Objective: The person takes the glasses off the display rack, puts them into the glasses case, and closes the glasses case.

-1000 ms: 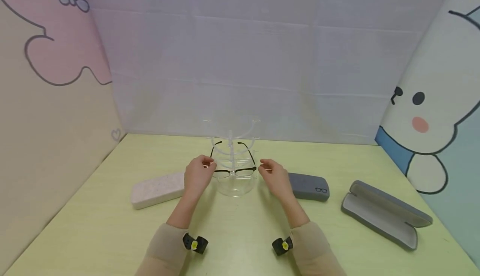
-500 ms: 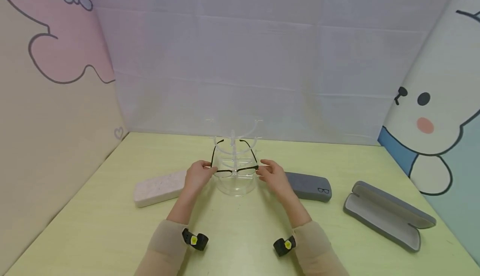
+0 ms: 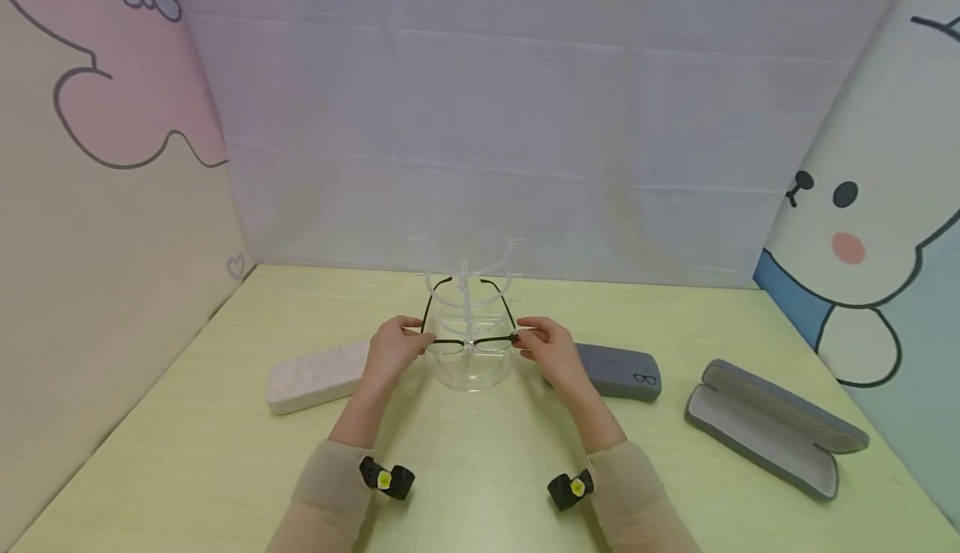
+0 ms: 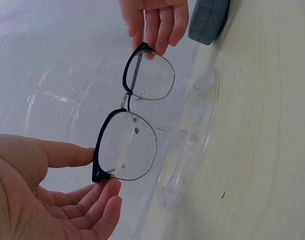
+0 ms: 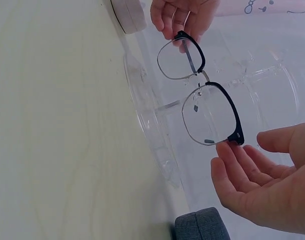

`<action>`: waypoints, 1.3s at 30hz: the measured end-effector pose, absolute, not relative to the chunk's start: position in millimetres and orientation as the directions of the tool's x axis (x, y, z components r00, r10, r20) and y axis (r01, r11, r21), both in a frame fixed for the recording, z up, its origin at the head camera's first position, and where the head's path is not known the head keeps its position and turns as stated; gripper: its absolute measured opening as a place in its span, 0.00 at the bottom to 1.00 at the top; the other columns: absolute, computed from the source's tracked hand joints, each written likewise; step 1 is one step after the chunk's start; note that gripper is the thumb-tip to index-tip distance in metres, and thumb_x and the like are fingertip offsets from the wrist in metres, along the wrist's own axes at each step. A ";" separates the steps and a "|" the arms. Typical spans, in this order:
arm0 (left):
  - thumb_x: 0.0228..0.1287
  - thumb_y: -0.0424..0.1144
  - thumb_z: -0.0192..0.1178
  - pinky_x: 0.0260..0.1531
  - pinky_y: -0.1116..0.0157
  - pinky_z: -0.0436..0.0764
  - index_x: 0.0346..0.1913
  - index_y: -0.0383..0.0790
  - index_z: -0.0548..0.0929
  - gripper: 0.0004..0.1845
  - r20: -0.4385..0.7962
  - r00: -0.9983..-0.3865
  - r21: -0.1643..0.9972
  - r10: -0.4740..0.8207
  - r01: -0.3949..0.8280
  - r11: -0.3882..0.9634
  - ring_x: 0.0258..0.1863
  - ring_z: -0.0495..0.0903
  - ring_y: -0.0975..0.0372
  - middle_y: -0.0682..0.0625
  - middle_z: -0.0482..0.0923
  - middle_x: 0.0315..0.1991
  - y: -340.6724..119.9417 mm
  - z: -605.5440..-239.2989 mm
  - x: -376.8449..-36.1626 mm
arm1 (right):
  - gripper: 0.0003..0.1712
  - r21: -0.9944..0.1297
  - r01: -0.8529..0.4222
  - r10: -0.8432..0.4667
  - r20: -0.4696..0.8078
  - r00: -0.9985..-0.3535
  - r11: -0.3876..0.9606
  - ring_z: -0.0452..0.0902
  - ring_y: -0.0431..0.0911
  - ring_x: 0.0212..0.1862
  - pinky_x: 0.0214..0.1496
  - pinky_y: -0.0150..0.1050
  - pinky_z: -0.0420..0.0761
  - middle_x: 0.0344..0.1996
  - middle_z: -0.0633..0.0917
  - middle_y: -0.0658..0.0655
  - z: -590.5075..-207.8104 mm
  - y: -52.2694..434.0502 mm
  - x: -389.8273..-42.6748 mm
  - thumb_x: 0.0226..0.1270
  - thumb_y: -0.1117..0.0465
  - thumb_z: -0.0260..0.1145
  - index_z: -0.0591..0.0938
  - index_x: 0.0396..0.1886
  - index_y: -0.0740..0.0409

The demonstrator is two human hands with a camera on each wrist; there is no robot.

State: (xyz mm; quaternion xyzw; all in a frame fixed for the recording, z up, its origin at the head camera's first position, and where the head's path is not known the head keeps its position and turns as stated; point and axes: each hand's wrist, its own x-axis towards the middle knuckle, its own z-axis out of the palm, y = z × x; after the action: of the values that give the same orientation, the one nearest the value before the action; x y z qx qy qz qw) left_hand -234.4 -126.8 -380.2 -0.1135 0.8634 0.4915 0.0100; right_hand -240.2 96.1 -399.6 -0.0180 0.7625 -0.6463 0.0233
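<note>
Eyeglasses (image 3: 491, 340) with black upper rims and thin metal lower rims sit on a clear acrylic glasses stand (image 3: 471, 384), temples unfolded and pointing backward. My left hand (image 3: 396, 344) pinches the left front corner, thumb on the black rim (image 4: 98, 145) and fingers beneath. On the other side, my right hand (image 3: 549, 351) is at the right front corner. In the right wrist view its fingertips (image 5: 227, 150) touch the frame from below, while the thumb stands a little apart from it.
A pale speckled glasses case (image 3: 315, 378) lies left of the stand, partly behind the left hand. A closed grey case (image 3: 618, 372) sits to the right, and an open grey case (image 3: 765, 436) lies farther right. A pale curtain (image 3: 480, 119) hangs behind the table.
Both hands have come in closer to the eyeglasses. The left thumb and fingers have closed on one corner, and the right fingers have reached the other. The cases stay in place.
</note>
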 end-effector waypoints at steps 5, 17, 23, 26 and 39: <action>0.56 0.39 0.61 0.39 0.59 0.75 0.56 0.33 0.72 0.24 -0.153 -0.974 0.870 -0.165 -0.212 0.446 0.40 0.79 0.49 0.41 0.78 0.38 -127.2 -376.3 -233.3 | 0.15 -0.983 0.002 -0.048 -0.011 -0.999 0.186 0.81 0.51 0.39 0.46 0.42 0.79 0.40 0.82 0.68 -397.9 96.0 -239.4 0.64 0.69 0.55 0.76 0.49 0.70; 0.55 0.36 0.62 0.43 0.61 0.76 0.56 0.31 0.73 0.25 -0.215 -0.976 0.903 -0.032 -0.211 0.374 0.39 0.78 0.52 0.46 0.78 0.35 -131.4 -369.8 -232.7 | 0.14 -0.980 0.028 -0.012 -0.031 -0.999 0.197 0.79 0.42 0.29 0.41 0.38 0.80 0.33 0.84 0.64 -396.7 100.3 -237.5 0.63 0.66 0.59 0.77 0.46 0.69; 0.58 0.37 0.60 0.41 0.62 0.78 0.47 0.32 0.77 0.16 -0.267 -0.963 0.896 0.027 -0.237 0.375 0.37 0.79 0.52 0.45 0.79 0.34 -131.0 -369.0 -232.3 | 0.16 -0.976 0.052 -0.026 -0.059 -0.998 0.213 0.77 0.37 0.27 0.40 0.36 0.79 0.35 0.83 0.66 -396.1 105.8 -236.8 0.61 0.67 0.60 0.77 0.48 0.71; 0.60 0.36 0.57 0.39 0.63 0.79 0.45 0.31 0.77 0.13 -0.272 -0.961 0.902 0.044 -0.239 0.360 0.31 0.81 0.56 0.46 0.79 0.34 -131.2 -368.8 -231.5 | 0.17 -0.971 0.057 -0.033 -0.066 -0.997 0.233 0.77 0.36 0.28 0.39 0.34 0.79 0.36 0.84 0.65 -395.3 109.5 -236.8 0.60 0.68 0.60 0.76 0.49 0.72; 0.61 0.37 0.56 0.39 0.61 0.79 0.42 0.31 0.77 0.12 -0.256 -0.958 0.882 0.129 -0.177 0.436 0.26 0.77 0.62 0.48 0.78 0.27 -131.4 -365.5 -225.7 | 0.17 -0.938 0.100 -0.052 -0.125 -0.991 0.331 0.80 0.42 0.31 0.44 0.41 0.79 0.44 0.80 0.68 -385.2 119.1 -229.6 0.63 0.62 0.59 0.78 0.48 0.68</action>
State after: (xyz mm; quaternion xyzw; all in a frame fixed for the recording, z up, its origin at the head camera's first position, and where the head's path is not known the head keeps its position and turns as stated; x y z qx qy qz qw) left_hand -225.7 -131.4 -365.5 -0.0144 0.8349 0.5310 0.1442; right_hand -229.6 119.1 -385.2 0.0147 0.8132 -0.5781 0.0661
